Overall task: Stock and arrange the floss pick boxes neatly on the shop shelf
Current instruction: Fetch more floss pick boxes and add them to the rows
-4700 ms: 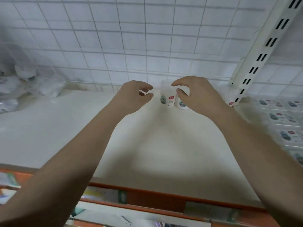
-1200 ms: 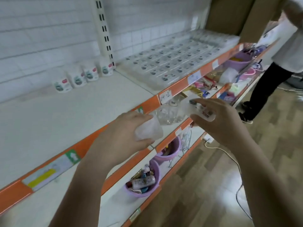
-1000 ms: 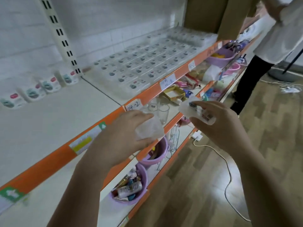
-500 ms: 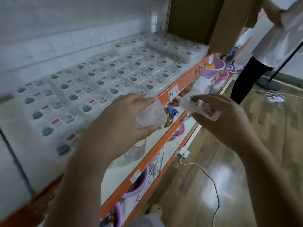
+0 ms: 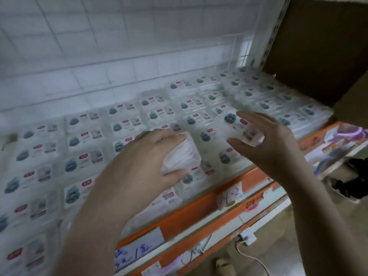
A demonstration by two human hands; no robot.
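Note:
Several clear floss pick boxes (image 5: 83, 136) with teal and red labels lie flat in rows across the shelf (image 5: 199, 208), which has an orange front edge. My left hand (image 5: 143, 162) grips one clear floss pick box (image 5: 183, 156), its plain side toward me, above the front rows. My right hand (image 5: 264, 142) holds another floss pick box (image 5: 241, 126) label up, between thumb and fingers, just above the rows further right. Both boxes hover close over the stocked ones.
A brown cardboard box (image 5: 318, 48) stands at the shelf's right end. White wire grid backing (image 5: 119, 36) rises behind the rows. Handwritten price tags (image 5: 229, 196) hang on the orange edge. Lower shelves hold purple items (image 5: 350, 132); a cable (image 5: 253, 255) lies on the floor.
My view swung right from the bare shelf section to the stocked one. Both hands, each still holding a box, moved up and forward over the rows.

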